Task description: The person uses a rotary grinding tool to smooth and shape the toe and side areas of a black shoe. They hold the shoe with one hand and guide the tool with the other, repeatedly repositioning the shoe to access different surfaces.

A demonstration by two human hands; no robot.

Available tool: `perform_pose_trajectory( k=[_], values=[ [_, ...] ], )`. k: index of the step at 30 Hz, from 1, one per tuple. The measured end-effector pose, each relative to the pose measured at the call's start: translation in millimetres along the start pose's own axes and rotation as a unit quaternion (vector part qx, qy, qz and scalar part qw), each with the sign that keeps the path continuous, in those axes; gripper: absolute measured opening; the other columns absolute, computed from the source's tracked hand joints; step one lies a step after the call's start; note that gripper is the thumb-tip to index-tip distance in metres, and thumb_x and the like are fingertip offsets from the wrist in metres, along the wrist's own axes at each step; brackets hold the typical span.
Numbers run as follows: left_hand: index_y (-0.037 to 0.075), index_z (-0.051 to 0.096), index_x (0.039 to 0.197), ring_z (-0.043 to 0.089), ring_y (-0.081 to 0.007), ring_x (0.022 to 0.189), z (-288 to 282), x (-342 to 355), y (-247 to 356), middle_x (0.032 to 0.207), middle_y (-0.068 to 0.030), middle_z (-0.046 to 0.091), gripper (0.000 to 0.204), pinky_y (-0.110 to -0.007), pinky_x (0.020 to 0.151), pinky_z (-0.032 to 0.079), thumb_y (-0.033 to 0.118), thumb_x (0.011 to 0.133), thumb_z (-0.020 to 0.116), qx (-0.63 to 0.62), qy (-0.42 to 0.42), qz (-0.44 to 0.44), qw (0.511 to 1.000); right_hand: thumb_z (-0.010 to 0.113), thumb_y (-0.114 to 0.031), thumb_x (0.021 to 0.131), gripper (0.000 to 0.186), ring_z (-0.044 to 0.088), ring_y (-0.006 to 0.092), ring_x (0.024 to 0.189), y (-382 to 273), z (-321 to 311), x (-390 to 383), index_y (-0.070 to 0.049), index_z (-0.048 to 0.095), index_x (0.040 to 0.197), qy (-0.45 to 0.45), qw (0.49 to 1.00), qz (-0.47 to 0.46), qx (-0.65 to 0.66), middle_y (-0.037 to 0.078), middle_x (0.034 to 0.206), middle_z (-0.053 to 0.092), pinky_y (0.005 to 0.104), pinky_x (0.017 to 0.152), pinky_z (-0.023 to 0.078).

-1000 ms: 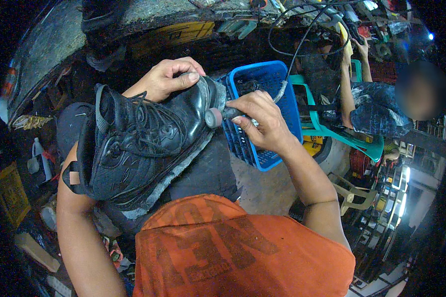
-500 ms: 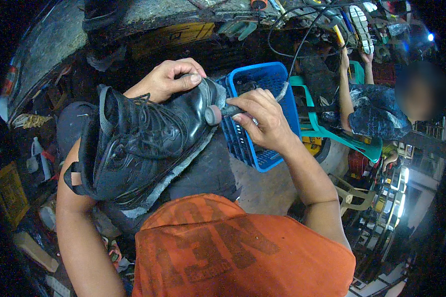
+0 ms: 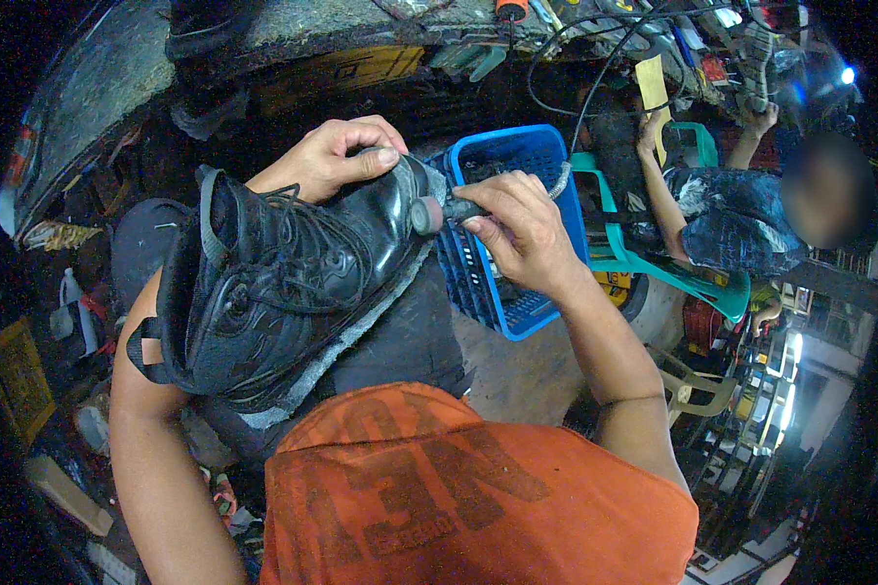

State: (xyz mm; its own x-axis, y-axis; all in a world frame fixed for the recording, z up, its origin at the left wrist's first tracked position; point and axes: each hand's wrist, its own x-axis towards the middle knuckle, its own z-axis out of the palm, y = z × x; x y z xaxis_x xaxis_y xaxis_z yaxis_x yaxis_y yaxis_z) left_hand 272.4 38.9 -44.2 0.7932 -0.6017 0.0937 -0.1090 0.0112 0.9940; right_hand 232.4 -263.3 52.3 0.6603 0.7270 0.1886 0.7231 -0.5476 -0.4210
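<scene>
A black lace-up boot (image 3: 298, 268) lies on its side across my lap, its toe toward the upper right and a rough grey edge along its sole. My left hand (image 3: 334, 161) is closed on the toe end, thumb on top, with its other fingers partly hidden. In my right hand (image 3: 527, 234) is a handheld rotary grinder (image 3: 461, 210), pinched near its tip. Its round pinkish grinding wheel (image 3: 426, 215) is at the toe's edge; whether they touch I cannot tell. A flexible grey shaft (image 3: 562, 181) runs from the grinder.
Just beyond my right hand stands a blue plastic basket (image 3: 507, 138), with a green chair (image 3: 610, 239) behind it. At the right, another person (image 3: 741, 219) holds a yellow strip (image 3: 651, 88) and a shoe sole. A cluttered bench (image 3: 302, 39) spans the far side, with black cables (image 3: 595, 73) hanging there.
My right hand and the grinding wheel have shifted slightly away from me and to the right. My left hand stays put. The other person's hands and the yellow strip have moved.
</scene>
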Motion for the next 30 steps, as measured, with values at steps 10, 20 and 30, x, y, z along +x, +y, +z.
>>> perform_pose_trajectory(
  k=[10,20,30],
  values=[
    [0.002,0.070,0.106,0.059,-0.0160,0.112,-0.1,0.6,-1.8,0.120,-0.0048,0.065,0.038,-0.033,0.101,0.045,0.040,0.107,0.065,-0.014,-0.002,0.000,1.000,0.076,-0.018,0.092,0.031,0.063,0.0332,0.097,0.6,2.8,-0.5,-0.009,0.072,0.122,0.005,1.000,-0.018,0.013,0.010,0.104,0.068,0.0452,0.084,0.047],
    [-0.003,0.074,0.109,0.064,-0.0181,0.107,1.2,1.2,-1.6,0.114,-0.0065,0.068,0.037,-0.034,0.097,0.049,0.034,0.106,0.068,-0.013,0.002,0.029,0.999,0.075,-0.021,0.094,0.030,0.063,0.0334,0.096,4.1,1.2,3.8,-0.009,0.073,0.122,0.006,1.000,-0.014,-0.007,0.010,0.105,0.069,0.0446,0.084,0.047],
    [-0.003,0.074,0.110,0.063,-0.0182,0.109,0.6,0.4,4.6,0.115,-0.0069,0.068,0.035,-0.034,0.099,0.048,0.032,0.106,0.069,-0.036,0.002,0.016,0.999,0.074,-0.020,0.094,0.032,0.062,0.0345,0.096,6.7,-2.7,12.4,-0.009,0.072,0.124,-0.004,0.999,-0.033,-0.013,0.011,0.102,0.066,0.0458,0.082,0.047]
  ],
)
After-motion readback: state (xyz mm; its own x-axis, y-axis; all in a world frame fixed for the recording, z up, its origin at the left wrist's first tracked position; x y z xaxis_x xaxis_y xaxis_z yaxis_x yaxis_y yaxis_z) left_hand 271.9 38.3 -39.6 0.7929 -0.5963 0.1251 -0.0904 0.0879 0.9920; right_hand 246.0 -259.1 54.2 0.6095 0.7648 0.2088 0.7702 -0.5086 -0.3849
